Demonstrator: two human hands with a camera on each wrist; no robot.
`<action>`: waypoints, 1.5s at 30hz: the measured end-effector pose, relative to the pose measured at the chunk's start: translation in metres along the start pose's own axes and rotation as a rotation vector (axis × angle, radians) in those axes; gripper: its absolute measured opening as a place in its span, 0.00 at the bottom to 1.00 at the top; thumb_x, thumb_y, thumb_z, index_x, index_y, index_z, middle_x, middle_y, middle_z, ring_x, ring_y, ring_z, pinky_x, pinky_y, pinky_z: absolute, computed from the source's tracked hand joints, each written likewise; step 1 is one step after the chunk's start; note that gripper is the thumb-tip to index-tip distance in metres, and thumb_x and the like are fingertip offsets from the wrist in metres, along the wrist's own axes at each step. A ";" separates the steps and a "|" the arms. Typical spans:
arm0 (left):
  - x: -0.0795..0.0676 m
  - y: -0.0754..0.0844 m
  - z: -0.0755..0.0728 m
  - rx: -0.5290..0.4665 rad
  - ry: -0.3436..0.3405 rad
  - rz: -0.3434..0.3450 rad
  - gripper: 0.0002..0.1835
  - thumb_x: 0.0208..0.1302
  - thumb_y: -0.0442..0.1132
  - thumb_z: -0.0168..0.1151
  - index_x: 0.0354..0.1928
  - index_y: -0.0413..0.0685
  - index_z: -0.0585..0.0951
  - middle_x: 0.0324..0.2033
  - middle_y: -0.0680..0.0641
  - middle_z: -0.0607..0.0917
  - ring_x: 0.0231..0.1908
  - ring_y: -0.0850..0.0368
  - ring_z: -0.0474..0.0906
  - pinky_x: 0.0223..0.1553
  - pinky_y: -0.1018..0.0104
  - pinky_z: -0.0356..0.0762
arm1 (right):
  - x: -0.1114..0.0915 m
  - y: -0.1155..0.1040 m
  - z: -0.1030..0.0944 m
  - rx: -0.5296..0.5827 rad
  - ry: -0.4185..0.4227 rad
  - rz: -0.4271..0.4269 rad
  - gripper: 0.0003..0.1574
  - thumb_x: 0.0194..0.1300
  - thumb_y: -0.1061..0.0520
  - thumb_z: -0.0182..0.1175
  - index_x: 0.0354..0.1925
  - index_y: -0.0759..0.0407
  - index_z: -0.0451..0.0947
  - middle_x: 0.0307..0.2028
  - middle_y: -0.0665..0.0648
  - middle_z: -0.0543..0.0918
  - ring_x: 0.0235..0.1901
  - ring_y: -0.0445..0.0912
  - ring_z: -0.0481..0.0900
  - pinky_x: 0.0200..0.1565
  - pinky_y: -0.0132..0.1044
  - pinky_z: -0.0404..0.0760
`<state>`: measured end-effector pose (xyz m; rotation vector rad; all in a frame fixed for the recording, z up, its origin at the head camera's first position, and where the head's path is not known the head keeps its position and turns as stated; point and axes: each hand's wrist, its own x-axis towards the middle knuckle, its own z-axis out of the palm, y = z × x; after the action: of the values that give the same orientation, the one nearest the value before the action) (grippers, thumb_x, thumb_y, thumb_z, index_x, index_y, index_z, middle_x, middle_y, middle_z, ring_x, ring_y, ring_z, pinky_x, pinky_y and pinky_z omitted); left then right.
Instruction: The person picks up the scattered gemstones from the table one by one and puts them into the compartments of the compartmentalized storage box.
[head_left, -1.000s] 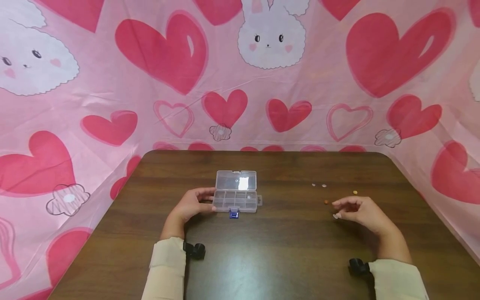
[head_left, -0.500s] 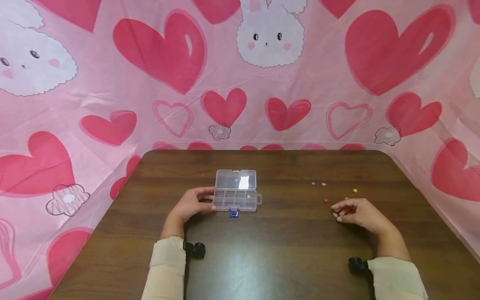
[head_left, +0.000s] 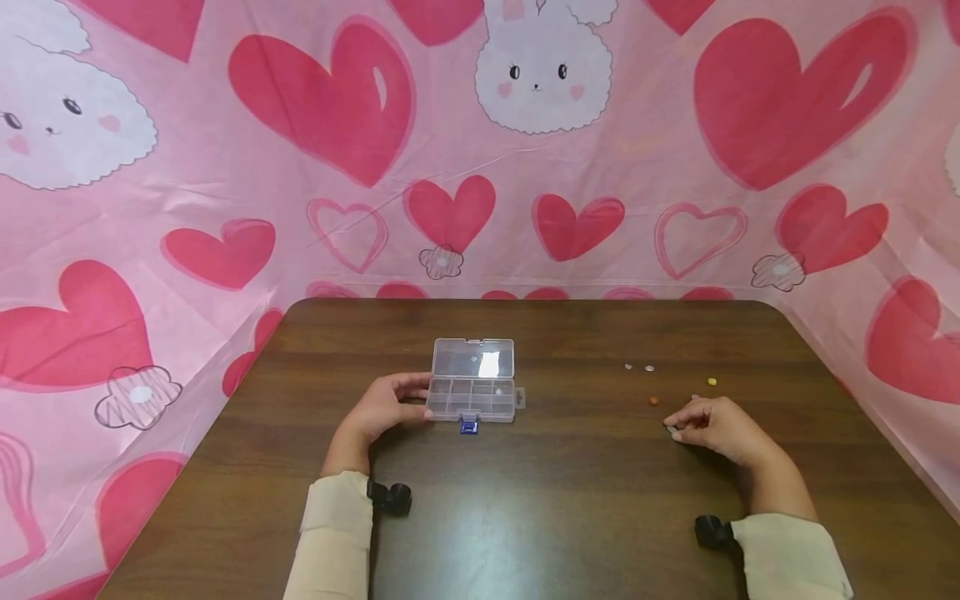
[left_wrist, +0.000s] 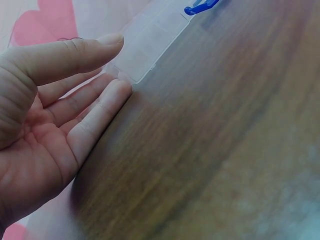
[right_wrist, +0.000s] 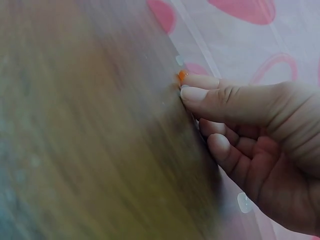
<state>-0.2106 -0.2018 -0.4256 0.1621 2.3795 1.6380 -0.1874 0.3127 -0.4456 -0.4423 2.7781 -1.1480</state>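
A clear plastic compartment box (head_left: pixel 459 410) stands on the table with its lid (head_left: pixel 453 358) raised and its blue latch (head_left: pixel 468 427) hanging at the front. My left hand (head_left: pixel 384 408) touches the box's left end, the thumb at the front corner. In the left wrist view those fingers (left_wrist: pixel 102 107) lie nearly straight against the end wall. To the right, my right hand (head_left: pixel 716 429) pinches a small whitish disc (head_left: pixel 671 429) between thumb and index finger, close to the tabletop; the fingertips mostly hide it. Just beyond the fingertips lies a small orange bead-like piece (head_left: pixel 654 401).
Farther back on the brown table (head_left: pixel 570 483) lie two small white pieces (head_left: pixel 649 368) and, to their right, a small yellow one (head_left: pixel 712 382). A tiny pale piece (head_left: pixel 498 392) shows in a right rear compartment. A pink heart-patterned cloth (head_left: pixel 585 150) hangs behind the table.
The right thumb and index finger have closed on the whitish disc, which showed more openly at the fingertips before. The left hand and box have stayed in place.
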 end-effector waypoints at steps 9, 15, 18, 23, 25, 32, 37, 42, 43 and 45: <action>0.015 -0.028 -0.001 -0.010 0.025 -0.004 0.33 0.51 0.33 0.75 0.62 0.46 0.77 0.50 0.45 0.84 0.49 0.49 0.79 0.56 0.50 0.73 | 0.001 -0.002 0.001 -0.047 0.001 -0.017 0.07 0.58 0.63 0.69 0.37 0.61 0.87 0.35 0.55 0.88 0.63 0.75 0.60 0.64 0.45 0.64; 0.016 -0.028 -0.003 -0.001 0.017 0.002 0.33 0.50 0.36 0.77 0.61 0.48 0.78 0.49 0.46 0.84 0.48 0.51 0.80 0.56 0.51 0.73 | 0.002 -0.004 0.001 -0.041 0.013 0.006 0.07 0.60 0.62 0.67 0.39 0.60 0.87 0.36 0.55 0.86 0.48 0.58 0.80 0.50 0.42 0.78; 0.017 -0.028 -0.003 0.002 0.015 0.000 0.33 0.50 0.36 0.77 0.61 0.49 0.78 0.49 0.47 0.84 0.49 0.51 0.80 0.57 0.51 0.73 | 0.001 -0.004 0.000 -0.004 0.029 0.000 0.08 0.61 0.62 0.67 0.40 0.61 0.86 0.36 0.55 0.85 0.34 0.41 0.78 0.36 0.31 0.77; 0.016 -0.026 -0.002 0.005 0.017 0.002 0.32 0.51 0.34 0.76 0.61 0.47 0.78 0.49 0.46 0.84 0.49 0.50 0.79 0.56 0.51 0.74 | 0.003 -0.006 0.001 0.065 0.059 -0.027 0.10 0.62 0.60 0.67 0.42 0.62 0.85 0.40 0.58 0.86 0.35 0.38 0.79 0.37 0.30 0.79; 0.015 -0.025 -0.002 0.006 0.016 -0.001 0.33 0.52 0.33 0.75 0.62 0.45 0.77 0.50 0.45 0.83 0.49 0.49 0.79 0.56 0.51 0.74 | 0.004 -0.008 0.001 0.072 0.073 -0.045 0.11 0.63 0.60 0.66 0.44 0.61 0.85 0.42 0.58 0.86 0.37 0.39 0.80 0.39 0.30 0.79; 0.013 -0.020 -0.001 0.012 0.008 -0.004 0.33 0.53 0.30 0.73 0.63 0.41 0.75 0.50 0.42 0.83 0.50 0.46 0.79 0.57 0.50 0.73 | 0.008 -0.024 0.005 0.040 0.183 -0.149 0.10 0.63 0.61 0.67 0.44 0.61 0.85 0.40 0.55 0.86 0.36 0.37 0.79 0.37 0.26 0.77; 0.014 -0.024 -0.001 0.008 0.020 0.003 0.33 0.51 0.33 0.75 0.62 0.45 0.77 0.50 0.45 0.84 0.49 0.49 0.79 0.57 0.50 0.73 | 0.015 -0.038 0.016 0.064 0.281 -0.205 0.10 0.61 0.64 0.67 0.42 0.65 0.85 0.37 0.55 0.85 0.34 0.37 0.78 0.34 0.25 0.75; 0.016 -0.027 -0.002 0.002 0.019 0.018 0.32 0.50 0.34 0.76 0.61 0.45 0.78 0.49 0.44 0.84 0.49 0.49 0.80 0.55 0.52 0.74 | 0.029 -0.052 0.030 0.106 0.269 -0.212 0.10 0.61 0.64 0.67 0.43 0.64 0.85 0.36 0.54 0.84 0.35 0.36 0.76 0.34 0.27 0.76; 0.016 -0.027 -0.002 0.002 0.015 0.026 0.32 0.50 0.33 0.76 0.61 0.44 0.78 0.49 0.43 0.84 0.49 0.49 0.80 0.54 0.52 0.75 | 0.032 -0.054 0.033 0.111 0.260 -0.215 0.10 0.61 0.64 0.67 0.42 0.64 0.85 0.36 0.54 0.84 0.35 0.37 0.77 0.34 0.27 0.76; 0.017 -0.027 -0.002 -0.004 0.005 0.038 0.33 0.50 0.32 0.76 0.61 0.41 0.77 0.49 0.41 0.84 0.49 0.48 0.80 0.53 0.54 0.76 | 0.037 -0.058 0.038 0.115 0.239 -0.224 0.10 0.61 0.64 0.67 0.42 0.64 0.85 0.37 0.53 0.84 0.38 0.37 0.77 0.36 0.28 0.77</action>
<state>-0.2261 -0.2093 -0.4525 0.2044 2.3908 1.6615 -0.2014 0.2371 -0.4308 -0.6580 2.8973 -1.4927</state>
